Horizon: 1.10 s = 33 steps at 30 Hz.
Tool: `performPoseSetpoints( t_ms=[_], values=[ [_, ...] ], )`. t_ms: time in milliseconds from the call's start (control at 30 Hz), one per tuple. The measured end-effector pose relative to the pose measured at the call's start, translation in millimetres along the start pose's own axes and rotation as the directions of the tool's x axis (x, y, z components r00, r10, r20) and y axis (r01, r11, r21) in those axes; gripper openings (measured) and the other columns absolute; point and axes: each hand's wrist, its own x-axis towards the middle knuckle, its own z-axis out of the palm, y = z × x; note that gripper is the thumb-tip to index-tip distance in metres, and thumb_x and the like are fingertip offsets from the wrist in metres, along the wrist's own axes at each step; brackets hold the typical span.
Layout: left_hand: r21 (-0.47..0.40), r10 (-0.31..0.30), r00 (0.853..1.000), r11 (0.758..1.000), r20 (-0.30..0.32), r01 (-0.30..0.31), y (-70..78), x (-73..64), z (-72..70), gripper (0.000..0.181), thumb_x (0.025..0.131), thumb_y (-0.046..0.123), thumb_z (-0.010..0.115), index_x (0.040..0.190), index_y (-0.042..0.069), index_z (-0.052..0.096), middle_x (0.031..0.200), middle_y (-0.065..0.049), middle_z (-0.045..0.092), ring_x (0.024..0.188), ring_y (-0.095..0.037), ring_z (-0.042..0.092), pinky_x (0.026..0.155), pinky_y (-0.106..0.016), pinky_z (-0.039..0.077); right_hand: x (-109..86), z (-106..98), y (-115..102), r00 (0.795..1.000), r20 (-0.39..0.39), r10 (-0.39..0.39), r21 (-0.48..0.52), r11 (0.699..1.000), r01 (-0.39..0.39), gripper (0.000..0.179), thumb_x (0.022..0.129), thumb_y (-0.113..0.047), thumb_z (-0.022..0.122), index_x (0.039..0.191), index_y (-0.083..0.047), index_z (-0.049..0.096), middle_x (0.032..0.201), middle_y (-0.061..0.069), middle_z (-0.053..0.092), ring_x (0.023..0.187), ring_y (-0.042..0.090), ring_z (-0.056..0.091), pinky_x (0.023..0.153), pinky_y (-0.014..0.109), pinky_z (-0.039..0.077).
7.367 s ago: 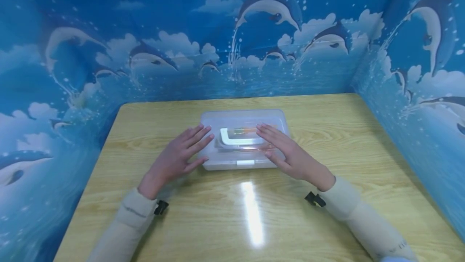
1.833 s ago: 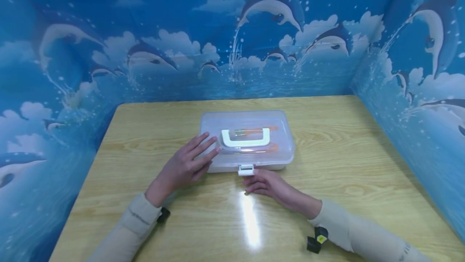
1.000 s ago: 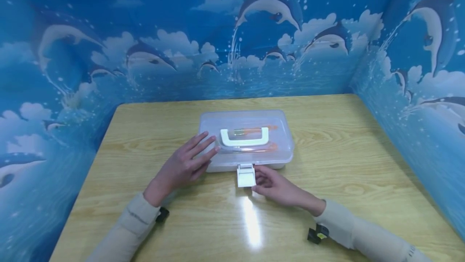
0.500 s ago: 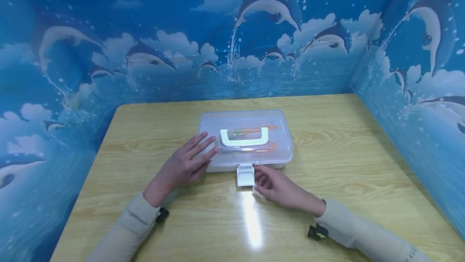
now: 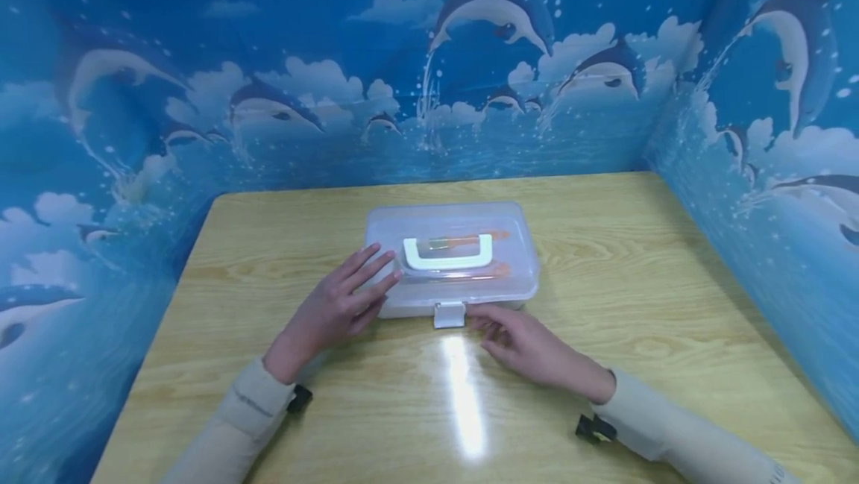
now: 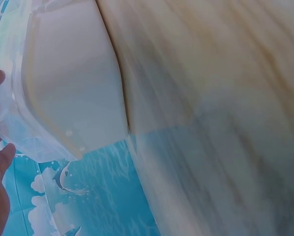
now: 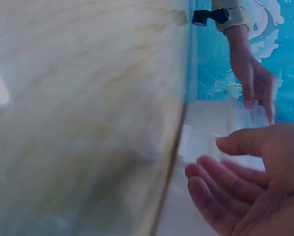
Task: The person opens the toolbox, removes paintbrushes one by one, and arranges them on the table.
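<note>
A translucent plastic case with a white handle sits on the table. Orange-handled paintbrushes show through its lid. At the front, the white latch hangs unfastened, tilted outward. My left hand rests at the left end of the case, fingers spread, fingertips on the lid. Beside the latch, on its right, is my right hand, its fingers loosely bent around nothing. In the right wrist view, a gap shows between the thumb and fingers of the right hand; the latch lies just beyond them.
The wood-grain table stretches around the case on all sides. Blue dolphin-printed sheeting rises behind the table and along both sides. A bright light reflection lies in front of the case.
The latch went from flat against the case to swung outward; now it looks foreshortened, partly swung back. My right hand moved from the lid to the latch, then slightly right. The left hand stays nearly still.
</note>
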Motion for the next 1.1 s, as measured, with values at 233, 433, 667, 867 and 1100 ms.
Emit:
performPoseSetpoints(
  t_ms=[233,433,667,867,1100],
  values=[
    [-0.009,-0.020,1.000,1.000,0.014,0.020,0.8,-0.8,-2.8,0.060,0.085,0.014,0.078,0.142,0.011,0.060,0.151,-0.016,0.053,0.141,-0.039,0.047,0.116,-0.052,0.043,-7.3,-23,-15,0.986,0.001,-0.170,-0.133,0.977,0.168,0.043,0.096,-0.006,0.068,0.137,-0.007,0.059,0.125,0.005,0.071,0.110,0.019,0.069,0.096,0.039,0.059],
    [-0.017,-0.027,0.999,0.999,0.018,0.028,1.7,-0.8,-3.8,0.060,0.085,0.014,0.077,0.143,0.011,0.059,0.152,-0.016,0.053,0.141,-0.039,0.046,0.116,-0.052,0.043,-5.0,-43,-20,0.902,-0.081,-0.424,-0.318,0.869,0.380,0.048,0.088,-0.004,0.074,0.134,-0.007,0.062,0.127,0.003,0.070,0.116,0.022,0.066,0.099,0.039,0.058],
    [-0.024,-0.029,0.999,0.999,0.017,0.029,2.3,0.2,-3.0,0.059,0.087,0.013,0.076,0.143,0.010,0.059,0.152,-0.016,0.052,0.142,-0.039,0.045,0.116,-0.052,0.043,0.8,-59,-6,0.825,-0.181,-0.536,-0.488,0.777,0.398,0.045,0.095,-0.011,0.069,0.138,-0.001,0.059,0.133,0.012,0.066,0.122,0.032,0.062,0.116,0.031,0.043],
    [-0.026,-0.032,0.999,0.999,0.020,0.033,3.2,0.4,-3.5,0.061,0.085,0.012,0.078,0.143,0.010,0.059,0.151,-0.016,0.053,0.142,-0.039,0.046,0.113,-0.052,0.045,4.5,-66,13,0.842,-0.176,-0.509,-0.580,0.745,0.329,0.053,0.105,-0.030,0.057,0.148,-0.001,0.050,0.147,0.017,0.056,0.135,0.040,0.051,0.125,0.035,0.032],
    [-0.018,-0.051,0.997,0.998,0.051,0.052,4.7,0.8,-5.2,0.061,0.086,0.012,0.078,0.144,0.012,0.058,0.154,-0.015,0.050,0.144,-0.037,0.043,0.116,-0.051,0.043,7.3,-69,27,0.866,-0.136,-0.482,-0.614,0.727,0.308,0.058,0.109,-0.040,0.044,0.154,-0.004,0.042,0.156,0.019,0.045,0.143,0.042,0.041,0.129,0.035,0.021]
  ],
)
